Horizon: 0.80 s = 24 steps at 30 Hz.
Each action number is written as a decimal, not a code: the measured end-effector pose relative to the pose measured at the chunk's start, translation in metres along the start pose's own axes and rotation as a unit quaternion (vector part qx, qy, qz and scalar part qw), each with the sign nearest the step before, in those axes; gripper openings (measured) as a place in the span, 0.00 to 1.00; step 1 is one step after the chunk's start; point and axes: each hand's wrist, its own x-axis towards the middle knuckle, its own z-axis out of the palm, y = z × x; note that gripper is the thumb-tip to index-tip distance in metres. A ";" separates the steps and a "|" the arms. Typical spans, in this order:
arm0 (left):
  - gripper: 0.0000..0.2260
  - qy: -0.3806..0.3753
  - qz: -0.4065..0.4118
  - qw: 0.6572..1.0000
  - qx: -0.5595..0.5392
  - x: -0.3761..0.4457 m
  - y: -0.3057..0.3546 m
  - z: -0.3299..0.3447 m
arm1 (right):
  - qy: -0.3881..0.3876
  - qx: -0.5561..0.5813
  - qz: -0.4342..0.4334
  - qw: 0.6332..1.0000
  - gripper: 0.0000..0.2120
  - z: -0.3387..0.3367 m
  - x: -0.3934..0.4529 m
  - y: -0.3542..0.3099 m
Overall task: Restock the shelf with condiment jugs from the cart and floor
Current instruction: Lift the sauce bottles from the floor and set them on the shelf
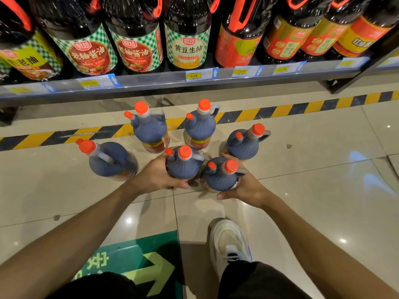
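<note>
Down on the floor just below the shelf (172, 80), left hand (156, 175) grips one jug (183, 167), right hand (246, 186) wraps the jug beside it (220, 175).

Glossy beige floor tiles (302, 190) catch bright ceiling-light reflections. A yellow-and-black hazard stripe (280, 112) crosses from nine o'clock to two o'clock — a green arrow floor sticker (138, 262) lies at six o'clock.

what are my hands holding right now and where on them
Each hand grips one jug on the floor by its lower body, not the handle: left hand round the front middle jug, right hand round the jug beside it.
</note>
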 end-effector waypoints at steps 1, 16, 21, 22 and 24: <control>0.40 0.001 -0.001 1.000 0.002 0.003 0.000 0.000 | -0.005 0.006 0.002 1.000 0.50 -0.001 0.002 0.001; 0.42 -0.015 0.016 0.997 -0.069 -0.011 -0.001 0.004 | -0.012 0.117 0.023 0.993 0.38 0.011 0.005 0.009; 0.35 -0.033 0.018 0.988 -0.148 -0.022 0.004 0.006 | -0.045 0.146 0.022 0.988 0.40 0.015 0.003 0.007; 0.35 -0.037 0.016 0.987 -0.158 -0.024 0.005 0.006 | -0.057 0.147 0.018 0.987 0.40 0.016 0.002 0.006; 0.35 -0.035 0.011 0.985 -0.168 -0.029 0.007 0.005 | -0.067 0.160 0.012 0.985 0.39 0.019 0.001 0.002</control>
